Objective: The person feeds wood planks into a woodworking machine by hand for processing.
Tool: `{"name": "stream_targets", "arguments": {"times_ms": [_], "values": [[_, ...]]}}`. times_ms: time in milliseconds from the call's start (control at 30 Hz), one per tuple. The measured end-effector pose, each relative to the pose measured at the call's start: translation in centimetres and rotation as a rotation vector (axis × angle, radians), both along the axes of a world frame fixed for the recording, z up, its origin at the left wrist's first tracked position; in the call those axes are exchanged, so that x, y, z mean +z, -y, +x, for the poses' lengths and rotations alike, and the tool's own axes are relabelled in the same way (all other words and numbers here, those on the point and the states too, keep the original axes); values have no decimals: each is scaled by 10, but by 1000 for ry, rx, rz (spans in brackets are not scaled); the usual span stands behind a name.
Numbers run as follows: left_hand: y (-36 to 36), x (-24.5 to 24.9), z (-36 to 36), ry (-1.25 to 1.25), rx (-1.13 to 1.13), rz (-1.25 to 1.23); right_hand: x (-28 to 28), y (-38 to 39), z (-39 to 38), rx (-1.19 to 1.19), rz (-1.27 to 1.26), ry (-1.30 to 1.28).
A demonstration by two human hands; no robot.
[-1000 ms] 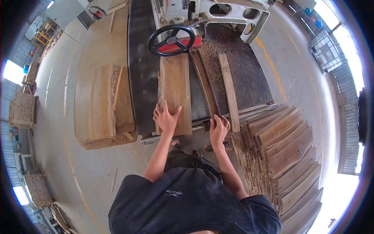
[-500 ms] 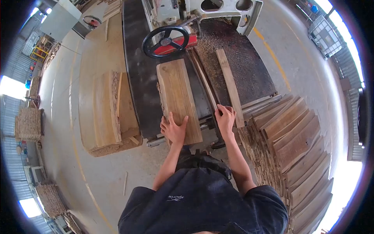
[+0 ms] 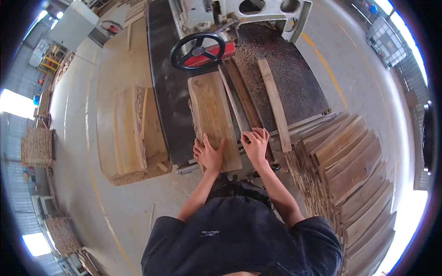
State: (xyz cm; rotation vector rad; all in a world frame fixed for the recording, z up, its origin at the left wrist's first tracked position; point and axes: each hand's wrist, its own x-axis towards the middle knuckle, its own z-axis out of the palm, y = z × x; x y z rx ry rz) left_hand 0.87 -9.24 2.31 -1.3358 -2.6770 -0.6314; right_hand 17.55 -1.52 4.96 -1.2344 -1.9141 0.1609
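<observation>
A wide wooden board (image 3: 209, 108) with a rough left edge lies lengthwise on the dark machine table (image 3: 168, 110). My left hand (image 3: 209, 155) rests on its near end, fingers spread. Just right of the board, a thin wooden strip (image 3: 231, 99) runs from below the handwheel toward me. Its near end is pinched in the closed fingers of my right hand (image 3: 255, 145). The strip's far part lies close along the board's right edge. Farther right, a narrow wooden piece (image 3: 275, 106) lies untouched on the sawdust-covered surface.
A black handwheel (image 3: 198, 51) and the white machine frame (image 3: 271, 11) stand beyond the board. Stacked rough boards (image 3: 354, 161) rise at my right. On the left, a side table (image 3: 108, 138) carries a board (image 3: 129, 129) and offcuts. A metal rail (image 3: 186, 169) borders the near table edge.
My right hand has moved left with the thin strip, bringing it from the dark channel toward the board's right edge. My left hand remains spread on the board.
</observation>
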Motion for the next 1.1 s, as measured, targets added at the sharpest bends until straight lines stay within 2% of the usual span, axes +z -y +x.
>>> {"name": "stream_targets", "arguments": {"times_ms": [167, 233, 333, 500, 667, 800, 1000, 1100], "values": [[-8, -5, 21, 9, -15, -65, -9, -5, -1, 106, -155, 32], [-13, 2, 32, -9, -132, -72, -12, -9, -2, 91, -171, 2], [-26, 8, 43, 26, -139, -132, -18, -11, -1, 87, -216, 13], [-29, 5, 43, 39, -96, -76, -19, -9, -4, 87, -237, 157], [-30, 4, 43, 8, -83, -59, -15, -11, -6, 55, -261, 165], [-32, 6, 34, 17, -97, -64, -12, -11, -6, 25, -240, 214], [-29, 14, -23, -48, -186, 21, -14, -11, -1, 28, -249, 188], [-19, 22, -34, 4, -147, -52, -8, -11, -9, 7, -250, 200]]}}
